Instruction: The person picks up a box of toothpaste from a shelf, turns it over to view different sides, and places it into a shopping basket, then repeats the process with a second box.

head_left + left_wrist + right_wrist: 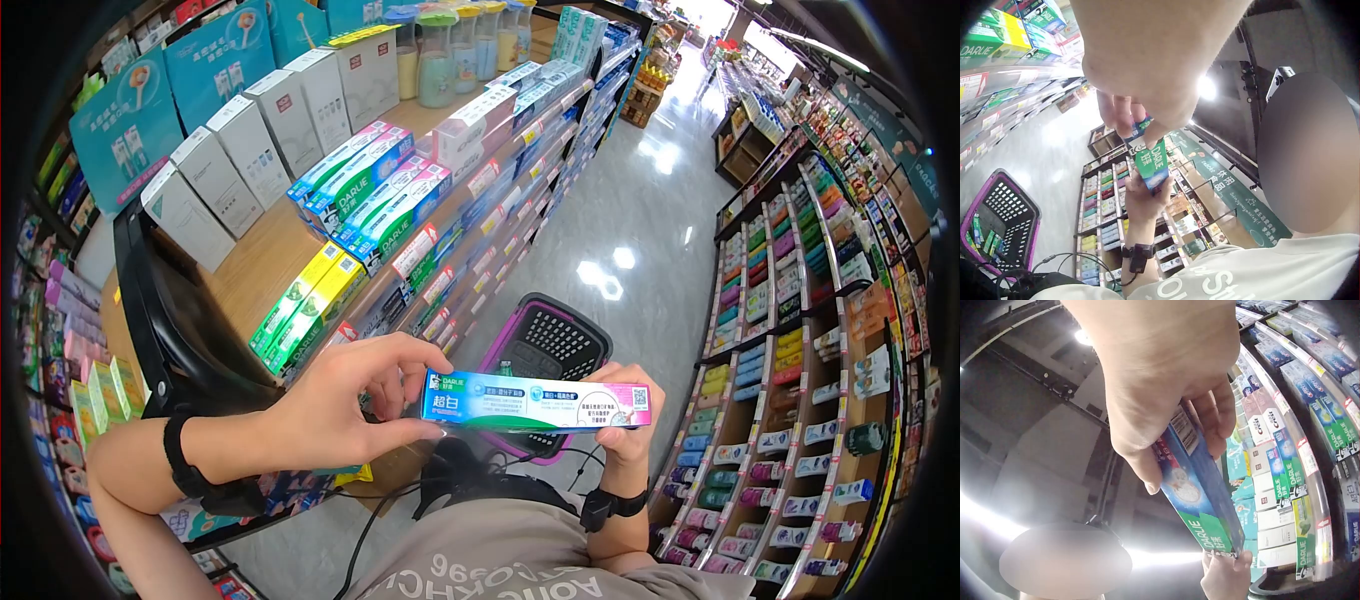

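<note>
A blue, white and pink Darlie toothpaste box [520, 402] is held level in front of the body, its printed side facing up toward the head camera. My left hand [375, 395] pinches its left end between thumb and fingers. The other end, with the pink corner and square code, is gripped by my right hand [632, 415]. Seen from the right wrist, the box [1194, 481] shows a blue face and a green Darlie label, the right thumb along one side and fingers on the other. In the left wrist view the left fingers cover part of the box [1152, 161].
A black basket with a purple rim [597, 330] stands on the floor below the hands, with several boxes [986, 240] inside. At left, a wooden shelf top [235, 280] carries yellow-green boxes [308, 300], more Darlie boxes [385, 190] and white cartons [285, 125]. Stocked shelves [770, 400] line the right.
</note>
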### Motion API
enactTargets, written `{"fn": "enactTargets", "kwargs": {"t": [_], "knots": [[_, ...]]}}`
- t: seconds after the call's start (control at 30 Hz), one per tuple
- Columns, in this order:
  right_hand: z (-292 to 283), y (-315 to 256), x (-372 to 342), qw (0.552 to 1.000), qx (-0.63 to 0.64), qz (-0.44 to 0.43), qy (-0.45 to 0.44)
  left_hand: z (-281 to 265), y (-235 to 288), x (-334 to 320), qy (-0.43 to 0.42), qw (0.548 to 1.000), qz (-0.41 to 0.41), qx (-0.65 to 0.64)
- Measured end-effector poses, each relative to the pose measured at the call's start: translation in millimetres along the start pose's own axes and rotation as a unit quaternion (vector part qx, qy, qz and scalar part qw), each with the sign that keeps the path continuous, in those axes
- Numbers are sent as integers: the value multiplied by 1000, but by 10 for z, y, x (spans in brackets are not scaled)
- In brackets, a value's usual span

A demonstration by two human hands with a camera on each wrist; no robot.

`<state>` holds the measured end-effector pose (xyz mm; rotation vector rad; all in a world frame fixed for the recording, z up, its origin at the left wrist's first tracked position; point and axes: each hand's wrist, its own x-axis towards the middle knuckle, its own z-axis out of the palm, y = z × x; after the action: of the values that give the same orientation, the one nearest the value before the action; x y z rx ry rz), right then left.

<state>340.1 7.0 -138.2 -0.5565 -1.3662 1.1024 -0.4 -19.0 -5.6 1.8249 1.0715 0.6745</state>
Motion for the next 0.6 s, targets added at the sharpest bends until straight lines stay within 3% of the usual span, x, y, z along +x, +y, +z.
{"fn": "enactTargets", "kwargs": {"t": [0.23, 0.43, 0.53, 0.6], "knots": [[7, -19, -13, 1000, 6, 6, -6, -3, -10, 25, -3, 998, 23, 51], [103, 13, -13, 999, 44, 1, -31, 23, -23, -4, -27, 978, 91, 184], [91, -7, -12, 999, 31, 9, -42, 30, -115, 36, -42, 990, 73, 109], [95, -24, -6, 998, 30, 30, -46, 2, -18, 35, -69, 992, -3, 110]]}}
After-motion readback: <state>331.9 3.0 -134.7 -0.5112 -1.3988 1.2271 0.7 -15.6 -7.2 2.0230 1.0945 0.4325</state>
